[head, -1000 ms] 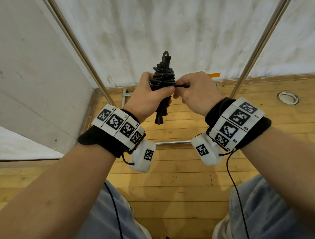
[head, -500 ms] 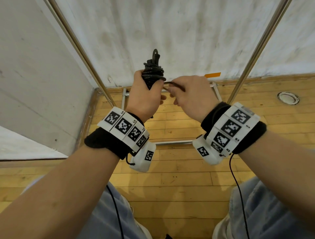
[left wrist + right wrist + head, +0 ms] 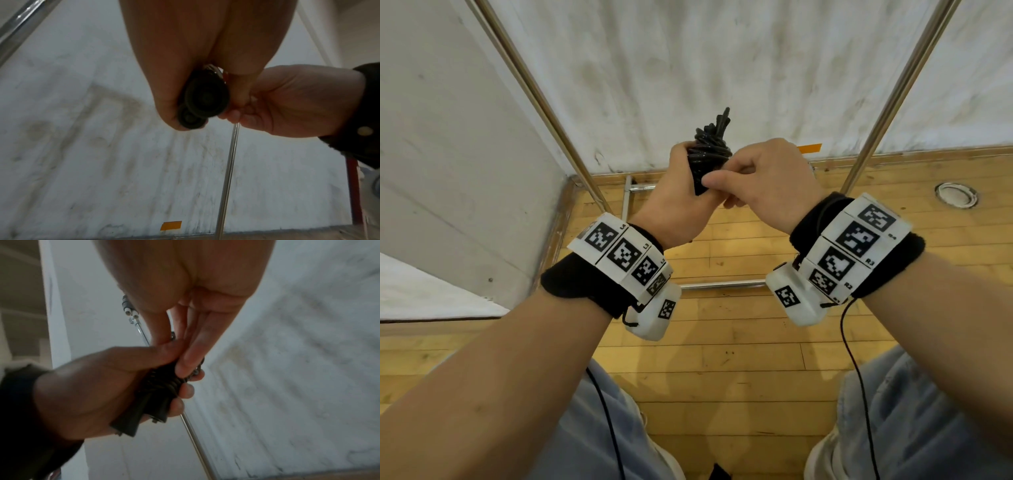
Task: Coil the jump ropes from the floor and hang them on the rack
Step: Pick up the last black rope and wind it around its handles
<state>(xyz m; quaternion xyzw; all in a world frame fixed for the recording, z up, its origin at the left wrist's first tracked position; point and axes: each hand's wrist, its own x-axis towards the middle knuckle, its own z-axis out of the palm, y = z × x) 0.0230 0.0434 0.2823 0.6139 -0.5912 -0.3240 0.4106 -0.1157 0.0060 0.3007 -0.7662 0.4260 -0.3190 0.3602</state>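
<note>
Jump rope (image 3: 709, 150) bundled tight now, gripped upright in the left hand (image 3: 681, 202) at chest height, well clear of the wooden floor (image 3: 722, 359). Fist wrapped round both handles (image 3: 202, 104), butt ends poking out below the palm in the left wrist view. Loose tail gone: a second ago stretched out sideways to the right hand (image 3: 767, 181), half a second ago shortened to a small loop, now drawn right in against the wraps. Bundle also tipped, top loop leaning away toward the wall (image 3: 722, 68) instead of standing straight.

Right hand pressed in close against the left, thumb and forefinger pinching at the coil just under the wraps; fingertips (image 3: 183, 368) laid on the ribbed turns in the right wrist view. Probably tucking the cord's end under a turn, though the end itself hidden behind fingers, so hard to say whether locked in or merely held.

Meaning for the task: coiling of this rope looking all but finished. Winding done, only the securing tuck in hand. Next in line, by judgement, the hanging: steel uprights of the rack (image 3: 541, 99) standing either side, just beyond the hands, a hook or bar end visible up high in the right wrist view. Risk worth a mention: a slack tuck, and the whole bundle springing loose on release.
</note>
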